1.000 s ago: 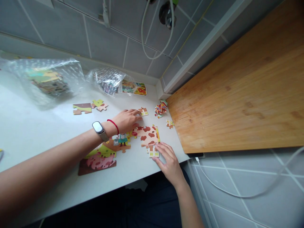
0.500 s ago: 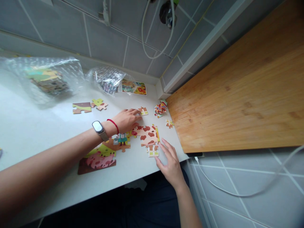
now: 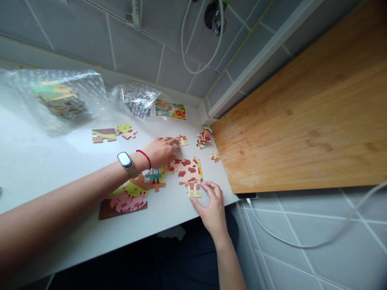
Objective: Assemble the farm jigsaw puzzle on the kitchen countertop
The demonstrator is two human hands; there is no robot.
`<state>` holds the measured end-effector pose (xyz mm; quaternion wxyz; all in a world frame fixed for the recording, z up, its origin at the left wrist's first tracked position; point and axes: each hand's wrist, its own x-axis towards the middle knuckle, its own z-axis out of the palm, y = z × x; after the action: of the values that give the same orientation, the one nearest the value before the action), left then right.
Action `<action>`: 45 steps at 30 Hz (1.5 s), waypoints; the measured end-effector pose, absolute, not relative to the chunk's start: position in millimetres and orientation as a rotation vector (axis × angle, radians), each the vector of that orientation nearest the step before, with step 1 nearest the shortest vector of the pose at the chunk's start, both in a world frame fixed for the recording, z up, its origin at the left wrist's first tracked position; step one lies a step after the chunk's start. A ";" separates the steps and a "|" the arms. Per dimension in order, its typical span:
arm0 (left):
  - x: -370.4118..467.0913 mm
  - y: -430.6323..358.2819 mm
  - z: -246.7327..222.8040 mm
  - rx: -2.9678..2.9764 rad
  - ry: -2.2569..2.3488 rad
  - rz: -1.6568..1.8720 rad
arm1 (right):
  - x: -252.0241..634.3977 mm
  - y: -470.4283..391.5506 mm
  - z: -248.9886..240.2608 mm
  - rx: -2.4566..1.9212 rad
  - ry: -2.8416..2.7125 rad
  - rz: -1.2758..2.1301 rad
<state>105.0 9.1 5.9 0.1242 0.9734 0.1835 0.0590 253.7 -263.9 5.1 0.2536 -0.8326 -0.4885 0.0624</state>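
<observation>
My left hand (image 3: 163,152) lies palm down over the table with its fingers stretched out. Its fingertips touch the left edge of a brown, white and yellow puzzle piece (image 3: 182,140). Part of the joined puzzle is hidden under that hand and wrist. My right hand (image 3: 211,207) has its thumb and index finger at the edges of a small brown and white puzzle piece (image 3: 195,191). This piece sits against the lower edge of the spotted cow section (image 3: 189,170). To the left is a joined section with a pink pig (image 3: 128,204).
Loose puzzle pieces (image 3: 104,135) lie at the left, another piece (image 3: 215,156) by the wooden board (image 3: 302,112). A small pile of pieces (image 3: 204,137) is near the board. Plastic bags (image 3: 63,100) and a picture card (image 3: 171,109) stand along the tiled wall.
My right hand has moved left, its thumb and index finger coming around the small brown and white piece. My left hand stays nearly where it was.
</observation>
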 end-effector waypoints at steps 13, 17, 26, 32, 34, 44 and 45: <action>104.8 10.2 2.6 2.839 0.517 0.198 | 259.9 -263.5 9.0 -2.049 -1.153 0.397; 105.0 10.6 1.1 2.841 0.516 0.203 | 257.7 -266.2 5.6 -1.932 -1.032 0.476; 105.2 9.6 3.9 2.849 0.524 0.181 | 278.1 -269.9 3.7 -1.918 -0.982 0.519; 105.4 10.5 0.5 2.828 0.524 0.208 | 279.9 -261.7 7.0 -1.952 -0.956 0.524; 105.3 10.3 0.8 2.830 0.531 0.207 | 275.6 -258.8 8.4 -1.965 -0.963 0.515; 104.9 8.5 5.9 2.797 0.537 0.206 | 238.6 -243.9 0.2 -2.039 -1.086 0.394; 104.9 8.6 5.5 2.797 0.538 0.212 | 235.6 -242.3 -0.6 -2.041 -1.102 0.361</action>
<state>104.9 8.6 5.5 0.1424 0.9693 0.1864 0.0734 235.6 -242.3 -0.6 0.3866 -0.8018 -0.4331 0.1420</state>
